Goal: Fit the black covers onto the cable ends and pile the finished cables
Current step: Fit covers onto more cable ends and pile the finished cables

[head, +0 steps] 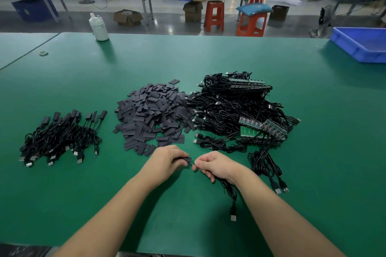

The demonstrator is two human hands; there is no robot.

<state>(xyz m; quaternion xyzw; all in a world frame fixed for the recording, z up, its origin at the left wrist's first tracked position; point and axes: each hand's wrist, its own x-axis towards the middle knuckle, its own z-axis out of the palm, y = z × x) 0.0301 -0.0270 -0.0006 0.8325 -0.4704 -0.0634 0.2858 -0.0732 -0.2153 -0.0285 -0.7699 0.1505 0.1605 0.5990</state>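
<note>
My left hand [167,159] pinches a black cover [187,161] near the table's front middle. Right beside it, my right hand [215,165] grips a black cable [230,193] whose end points at the cover; its USB plug [233,215] lies below my wrist. A heap of loose black covers [150,115] sits just behind my hands. To its right lies a tangled pile of cables with green circuit boards [236,108]. A pile of covered cables [60,133] lies at the left.
A few loose cables [269,167] lie right of my right hand on the green table [334,152]. A white bottle [99,27] stands at the far edge, a blue bin [363,45] at the far right. Stools and benches stand beyond.
</note>
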